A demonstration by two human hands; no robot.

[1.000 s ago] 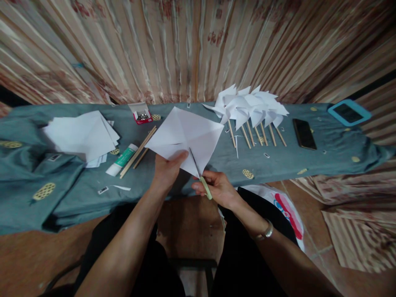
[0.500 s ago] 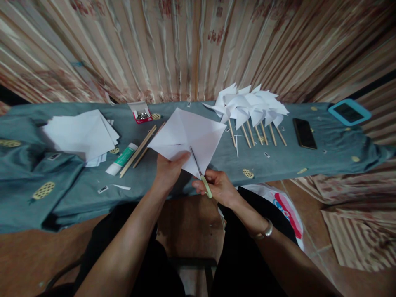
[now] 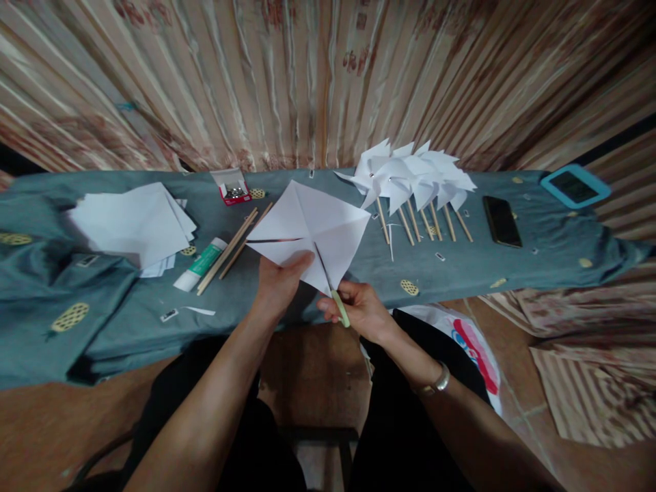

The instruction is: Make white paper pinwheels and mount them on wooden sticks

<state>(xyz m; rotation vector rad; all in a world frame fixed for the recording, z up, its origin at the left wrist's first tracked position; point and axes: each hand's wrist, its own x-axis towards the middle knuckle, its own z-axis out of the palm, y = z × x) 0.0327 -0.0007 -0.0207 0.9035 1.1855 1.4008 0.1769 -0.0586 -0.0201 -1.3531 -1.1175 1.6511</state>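
A white square paper sheet [image 3: 328, 215] with diagonal creases is held up over the table's front edge. My left hand [image 3: 281, 280] pinches its lower left side, thumb on top and fingers hidden beneath. A slit runs in from the sheet's left corner toward the middle. In my right hand [image 3: 359, 307] is a pair of scissors [image 3: 339, 307] with pale green handles. The blades lie along the sheet from its near corner, tips close to the centre. My right fingers wrap around the handles and are partly hidden.
Paper sheets [image 3: 133, 222], a glue stick [image 3: 201, 265], wooden sticks [image 3: 228, 251] and a red box of pins [image 3: 236, 193] lie on the left. Several paper pinwheels [image 3: 410, 178], a phone [image 3: 502, 221] and a blue-framed device [image 3: 577, 186] lie on the right. A curtain [image 3: 328, 82] hangs behind.
The slit at the sheet's left corner gapes wider than before. The scissors stay in the sheet, their blades looking closer together. Both hands keep nearly the same place.
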